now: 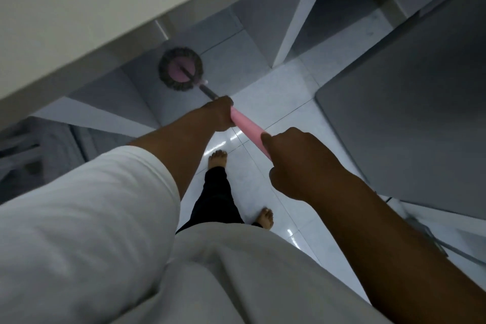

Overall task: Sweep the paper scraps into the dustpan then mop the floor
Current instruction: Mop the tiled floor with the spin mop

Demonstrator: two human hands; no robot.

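The round grey string mop head with a pink centre lies on the glossy white tiled floor, ahead of both hands and near the white tabletop edge. The pink mop handle runs diagonally back toward the person. The left hand, nearer the head, has fingers wrapped round the shaft. The right hand clasps the upper end, hiding its tip. No scraps or dustpan are visible, and the right margin is blurred.
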